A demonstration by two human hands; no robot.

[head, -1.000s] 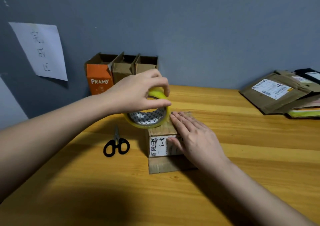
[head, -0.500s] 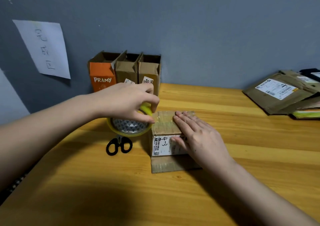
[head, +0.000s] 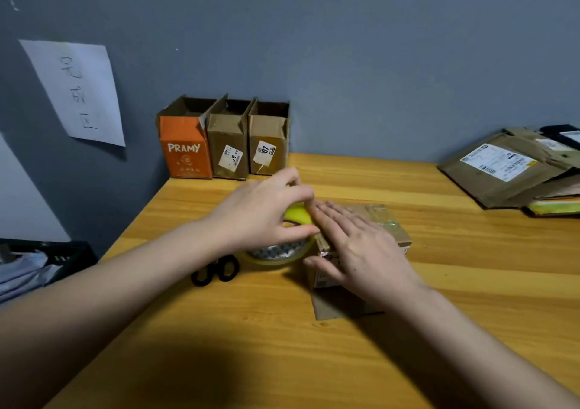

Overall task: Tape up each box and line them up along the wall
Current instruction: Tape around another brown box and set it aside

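We find the left hand point(head: 266, 214) gripping the yellow tape roll point(head: 282, 245), thumb and fingers curled round its rim, held against the left side of the small cardboard box point(head: 370, 242). The right hand point(head: 361, 251) lies flat on the box top, fingers straight, pressing it down. The box sits mid-table, well apart from the wall point(head: 345, 47). Clear film shows on its top; whether the strip runs fully down the left side we cannot tell, as both hands cover that edge.

Risks, in our judgement: the roll is close against the box, so a pull at a poor angle could wrinkle or lift the tape. The box is light and could slide if the pressing hand eases. The scissors point(head: 216, 270) lie partly under the left forearm and could be knocked, or be awkward to reach for the cut.

The surface is a wooden table point(head: 470, 298), smooth and varnished. Three boxes point(head: 226, 138) stand in a row touching the grey wall, tops still open. A paper sheet point(head: 78, 91) hangs at left; flat mailers point(head: 508, 166) are stacked at far right.
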